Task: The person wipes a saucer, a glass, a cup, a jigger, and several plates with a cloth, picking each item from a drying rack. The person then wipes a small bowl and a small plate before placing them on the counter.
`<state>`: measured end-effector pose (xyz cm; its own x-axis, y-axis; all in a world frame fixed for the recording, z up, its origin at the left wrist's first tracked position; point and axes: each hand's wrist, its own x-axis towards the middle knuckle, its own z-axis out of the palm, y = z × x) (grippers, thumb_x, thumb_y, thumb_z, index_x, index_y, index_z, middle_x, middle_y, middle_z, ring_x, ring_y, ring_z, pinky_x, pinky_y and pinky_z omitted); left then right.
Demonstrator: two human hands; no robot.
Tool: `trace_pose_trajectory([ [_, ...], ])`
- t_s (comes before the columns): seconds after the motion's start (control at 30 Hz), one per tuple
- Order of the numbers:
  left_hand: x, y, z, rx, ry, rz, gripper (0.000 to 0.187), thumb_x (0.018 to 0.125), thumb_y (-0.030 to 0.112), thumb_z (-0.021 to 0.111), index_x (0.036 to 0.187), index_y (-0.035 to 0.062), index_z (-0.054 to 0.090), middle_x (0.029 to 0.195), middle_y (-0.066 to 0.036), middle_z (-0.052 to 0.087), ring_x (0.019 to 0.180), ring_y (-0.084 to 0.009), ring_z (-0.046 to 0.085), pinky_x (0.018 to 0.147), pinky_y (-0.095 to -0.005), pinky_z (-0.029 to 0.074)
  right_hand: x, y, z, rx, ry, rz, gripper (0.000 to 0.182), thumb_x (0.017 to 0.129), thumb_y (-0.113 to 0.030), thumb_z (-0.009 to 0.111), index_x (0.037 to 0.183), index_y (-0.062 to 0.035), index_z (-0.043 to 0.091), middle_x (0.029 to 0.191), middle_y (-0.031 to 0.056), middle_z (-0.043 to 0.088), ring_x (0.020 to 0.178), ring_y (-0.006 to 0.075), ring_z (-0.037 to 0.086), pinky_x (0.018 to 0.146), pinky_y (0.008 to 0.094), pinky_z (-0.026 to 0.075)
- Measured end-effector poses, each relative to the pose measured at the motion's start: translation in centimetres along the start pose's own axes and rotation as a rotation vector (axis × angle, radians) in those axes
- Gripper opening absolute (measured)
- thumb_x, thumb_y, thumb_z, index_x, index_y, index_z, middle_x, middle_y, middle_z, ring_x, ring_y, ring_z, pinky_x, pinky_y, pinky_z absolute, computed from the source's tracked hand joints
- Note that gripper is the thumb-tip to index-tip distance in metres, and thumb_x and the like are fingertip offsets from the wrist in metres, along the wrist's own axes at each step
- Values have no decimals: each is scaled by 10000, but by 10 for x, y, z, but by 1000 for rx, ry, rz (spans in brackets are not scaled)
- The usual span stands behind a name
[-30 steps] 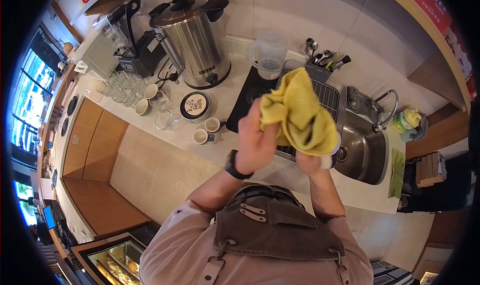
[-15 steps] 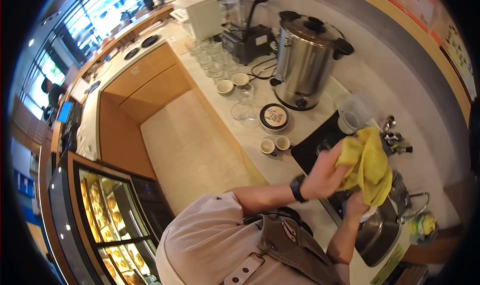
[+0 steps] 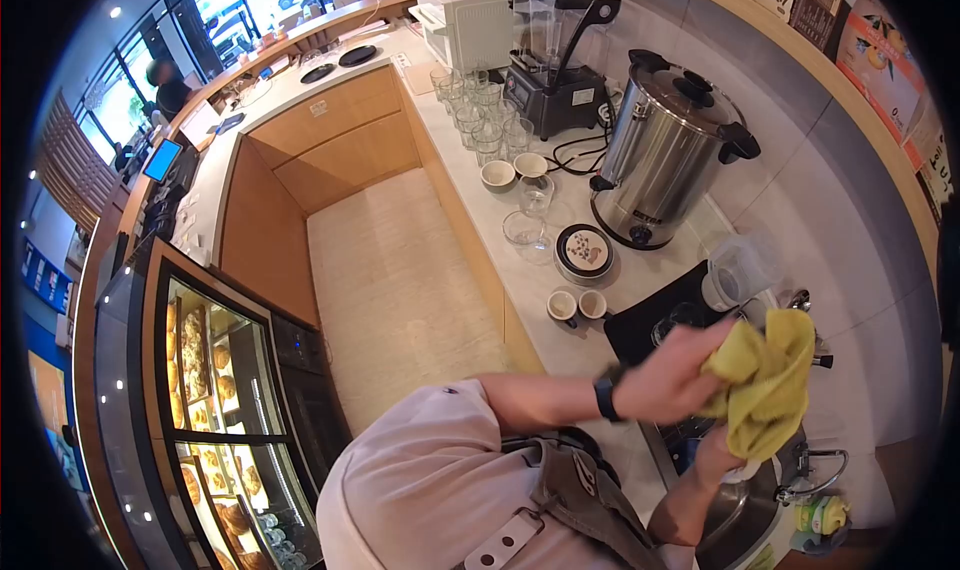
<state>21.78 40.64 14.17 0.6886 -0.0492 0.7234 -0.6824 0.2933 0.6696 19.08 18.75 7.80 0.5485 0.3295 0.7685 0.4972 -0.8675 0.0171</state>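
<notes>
My left hand [image 3: 668, 378], with a dark band on its wrist, is closed on a yellow-green cloth [image 3: 765, 380], somewhat blurred. Below it my right hand [image 3: 715, 457] is closed at the cloth's lower end. A white rounded piece [image 3: 742, 472] shows beside the right fingers; the cloth covers the rest, so I cannot tell what it is. Both hands are above the edge of the metal sink [image 3: 738, 530]. A black mat [image 3: 640, 332] lies just beyond the left hand, with a clear plastic container [image 3: 735, 275] at its far end.
On the counter [image 3: 540, 345] are two small cups [image 3: 577, 306], lidded round stack [image 3: 584, 251], white bowls [image 3: 498, 177], several glasses [image 3: 488, 135], a blender [image 3: 555, 95] and a steel urn [image 3: 665, 160]. A faucet [image 3: 825, 475] stands by the sink. A pastry case [image 3: 220, 370] is at left.
The view has shifted, so the counter items sit lower and further right. The cloth has changed shape between my hands, and both hands still hold on.
</notes>
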Motion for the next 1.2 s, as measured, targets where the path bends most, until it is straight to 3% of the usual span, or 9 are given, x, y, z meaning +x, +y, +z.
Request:
trace_pose_trajectory([
  [0.1,23,5,-30,257,-343,-2,225,891,69,578,1109,18,568,770,-151,615,707,-380,643,632,-371,498,10,-1,-3,354,31,124,540,976,-203,607,1427,34,430,1410,160,521,1253,262,544,1044,379,449],
  [0.17,16,21,-13,78,-159,-73,196,904,60,585,1094,11,577,861,-176,630,794,-391,649,678,-360,508,19,7,-2,696,93,275,540,968,-192,615,1424,34,434,1406,164,524,1251,266,545,1039,376,447],
  [0.3,-27,-4,45,-159,355,34,263,899,35,567,1160,2,587,1006,-208,637,916,-383,650,811,-377,518,22,-1,9,641,181,337,532,936,-157,648,1397,30,460,1358,155,556,1208,250,568,1013,366,459],
  [0.43,-19,-26,14,278,266,199,343,851,-1,538,1189,-15,595,1101,-141,641,1013,-296,633,916,-360,485,42,-35,24,647,185,344,527,904,-122,681,1371,26,486,1310,145,588,1165,234,590,987,355,470],
  [0.5,19,-10,-11,-35,317,-143,230,900,21,598,1126,-26,601,1118,-61,649,1012,-122,596,858,-292,500,64,-54,29,756,166,370,526,888,-105,697,1358,24,499,1285,140,604,1144,226,602,974,350,476],
  [0.77,-3,-72,3,-288,586,-145,253,1061,130,456,1261,-16,511,1178,-77,616,1041,-120,589,893,-274,485,61,-73,62,1076,179,527,473,861,-51,722,1296,22,552,1186,124,652,1095,224,629,956,343,482],
  [0.93,-58,-98,14,164,309,-178,327,1061,115,442,1363,-7,430,1324,-77,530,1185,-136,512,1000,-298,427,34,-62,82,938,92,625,410,933,-57,628,1330,-14,532,1332,122,568,1233,251,543,1050,376,424],
  [1.1,-79,-87,-16,-334,-45,-675,506,983,77,553,1455,26,376,1477,-116,450,1359,-228,433,1122,-357,347,-13,-20,61,788,52,841,379,959,-85,601,1330,-36,543,1302,110,589,1194,247,572,1026,366,451],
  [1.2,-74,-80,-60,-272,3,-652,482,1000,66,535,1461,60,392,1508,-129,424,1380,-231,426,1140,-409,349,-30,-18,36,709,-103,827,363,960,-108,604,1316,-48,564,1259,107,622,1154,244,605,997,359,480],
])
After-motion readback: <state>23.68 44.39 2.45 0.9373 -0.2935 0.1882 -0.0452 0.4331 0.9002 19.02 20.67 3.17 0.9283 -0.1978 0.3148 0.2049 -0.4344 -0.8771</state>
